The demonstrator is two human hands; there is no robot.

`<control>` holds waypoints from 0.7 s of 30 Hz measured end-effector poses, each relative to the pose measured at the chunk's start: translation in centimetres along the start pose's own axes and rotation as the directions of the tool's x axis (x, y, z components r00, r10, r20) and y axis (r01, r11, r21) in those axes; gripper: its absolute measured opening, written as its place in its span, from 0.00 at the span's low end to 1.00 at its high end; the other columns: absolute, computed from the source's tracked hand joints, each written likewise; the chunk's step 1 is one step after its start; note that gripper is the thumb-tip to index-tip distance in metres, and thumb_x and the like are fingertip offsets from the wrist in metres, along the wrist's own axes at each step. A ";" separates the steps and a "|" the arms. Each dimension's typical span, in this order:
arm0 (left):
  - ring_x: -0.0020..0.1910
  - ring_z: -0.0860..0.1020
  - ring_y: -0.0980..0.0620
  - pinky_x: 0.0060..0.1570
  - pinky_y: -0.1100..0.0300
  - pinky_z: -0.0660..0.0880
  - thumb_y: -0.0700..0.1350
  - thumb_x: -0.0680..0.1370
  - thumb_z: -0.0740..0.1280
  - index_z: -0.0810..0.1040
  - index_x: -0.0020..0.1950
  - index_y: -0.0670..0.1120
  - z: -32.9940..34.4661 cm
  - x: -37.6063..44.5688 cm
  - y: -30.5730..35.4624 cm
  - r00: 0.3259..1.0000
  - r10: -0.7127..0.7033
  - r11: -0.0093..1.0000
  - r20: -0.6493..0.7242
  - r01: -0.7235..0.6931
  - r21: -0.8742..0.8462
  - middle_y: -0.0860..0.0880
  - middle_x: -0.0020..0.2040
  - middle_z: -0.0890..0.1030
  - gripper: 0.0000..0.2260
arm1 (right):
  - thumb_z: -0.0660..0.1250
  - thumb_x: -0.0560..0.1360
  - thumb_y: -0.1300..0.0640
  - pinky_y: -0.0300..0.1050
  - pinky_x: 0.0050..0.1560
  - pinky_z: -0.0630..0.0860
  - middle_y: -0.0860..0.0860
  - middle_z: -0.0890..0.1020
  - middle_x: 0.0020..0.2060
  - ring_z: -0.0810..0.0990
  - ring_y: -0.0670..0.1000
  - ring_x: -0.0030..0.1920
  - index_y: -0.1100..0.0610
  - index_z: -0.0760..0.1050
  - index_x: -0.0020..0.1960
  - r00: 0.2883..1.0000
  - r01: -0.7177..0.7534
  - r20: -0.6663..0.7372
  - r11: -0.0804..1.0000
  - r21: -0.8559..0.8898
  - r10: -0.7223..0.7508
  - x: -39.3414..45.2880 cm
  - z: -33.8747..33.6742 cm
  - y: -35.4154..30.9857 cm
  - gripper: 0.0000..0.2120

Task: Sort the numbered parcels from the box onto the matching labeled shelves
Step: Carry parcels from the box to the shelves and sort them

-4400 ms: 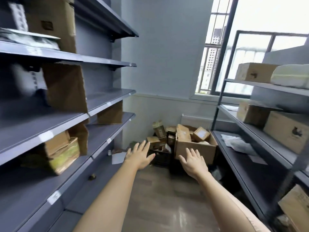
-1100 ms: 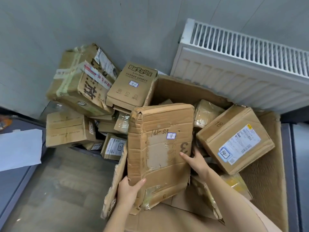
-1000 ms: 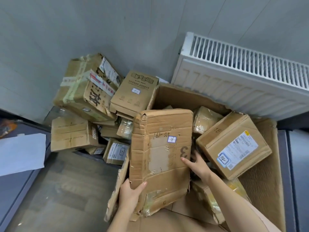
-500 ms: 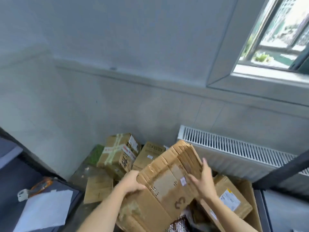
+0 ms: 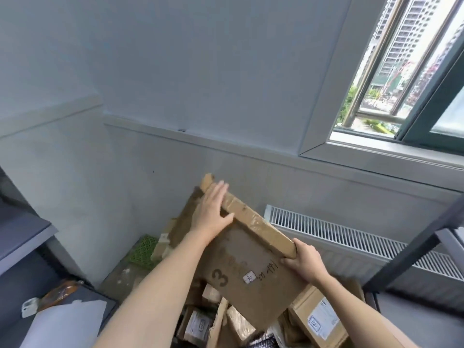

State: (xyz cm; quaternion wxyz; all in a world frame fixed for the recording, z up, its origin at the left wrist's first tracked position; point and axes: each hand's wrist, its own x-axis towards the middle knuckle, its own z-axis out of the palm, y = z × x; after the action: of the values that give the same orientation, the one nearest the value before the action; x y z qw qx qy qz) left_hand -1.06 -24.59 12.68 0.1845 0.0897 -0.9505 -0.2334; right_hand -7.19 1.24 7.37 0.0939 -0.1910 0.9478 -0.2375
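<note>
I hold a large flat cardboard parcel (image 5: 241, 267), marked with a black "3" and a small white sticker, lifted and tilted above the open box (image 5: 356, 290). My left hand (image 5: 213, 209) grips its upper far corner, fingers over the top edge and thumb on the face. My right hand (image 5: 306, 262) grips the right end of that same edge. Below the parcel, more parcels lie in the box, among them one with a white shipping label (image 5: 321, 320) and a small taped one (image 5: 198, 325).
A white radiator (image 5: 351, 237) runs along the wall under the window (image 5: 401, 71). A dark shelf upright (image 5: 414, 244) slants in at the right. At lower left, a grey shelf (image 5: 22, 229) and white paper (image 5: 65, 322) sit beside a green mat (image 5: 143, 249).
I picked the "3" parcel out of the box and raised it. It has turned since half a second ago, my left hand shifting to its top corner, and my view has lifted towards the window.
</note>
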 end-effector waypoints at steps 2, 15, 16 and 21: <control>0.76 0.54 0.52 0.73 0.56 0.53 0.48 0.78 0.65 0.55 0.77 0.47 1.9 -3.0 -1.2 0.932 -0.311 0.927 -0.184 0.255 -0.274 0.51 0.78 0.55 0.31 | 0.74 0.68 0.53 0.45 0.43 0.73 0.49 0.81 0.44 0.79 0.52 0.47 0.53 0.72 0.48 0.993 -0.072 -0.077 0.985 0.159 0.085 -0.4 1.0 -0.6 0.14; 0.75 0.58 0.45 0.71 0.53 0.54 0.48 0.84 0.50 0.53 0.78 0.46 -2.0 -9.9 -9.6 0.600 -0.797 0.387 0.070 0.597 -0.702 0.46 0.77 0.58 0.23 | 0.71 0.74 0.56 0.47 0.61 0.70 0.52 0.75 0.61 0.74 0.52 0.60 0.57 0.64 0.70 0.992 -0.100 0.122 0.768 0.633 0.028 2.3 5.0 -11.4 0.28; 0.75 0.58 0.45 0.71 0.52 0.53 0.48 0.84 0.50 0.53 0.78 0.45 -3.0 -10.3 -10.0 0.575 -0.816 0.381 0.051 0.603 -0.700 0.46 0.77 0.58 0.23 | 0.70 0.74 0.54 0.48 0.65 0.68 0.51 0.73 0.65 0.72 0.52 0.63 0.56 0.62 0.73 0.990 -0.084 0.139 0.783 0.617 -0.004 2.5 5.4 -12.5 0.31; 0.71 0.66 0.43 0.70 0.50 0.62 0.50 0.83 0.54 0.59 0.77 0.45 -7.6 -15.8 -13.3 0.413 -0.905 0.358 -0.098 0.619 -0.699 0.44 0.73 0.67 0.23 | 0.63 0.78 0.49 0.46 0.68 0.62 0.50 0.66 0.72 0.66 0.53 0.71 0.51 0.56 0.77 0.953 0.037 0.224 0.817 0.576 -0.201 1.9 7.9 -18.9 0.30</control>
State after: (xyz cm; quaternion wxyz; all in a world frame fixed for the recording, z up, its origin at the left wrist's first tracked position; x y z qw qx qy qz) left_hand 17.54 -35.24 7.67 0.2900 0.5331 -0.5915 -0.5309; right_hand -0.82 -18.25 9.55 0.2617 -0.2451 0.7982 -0.4841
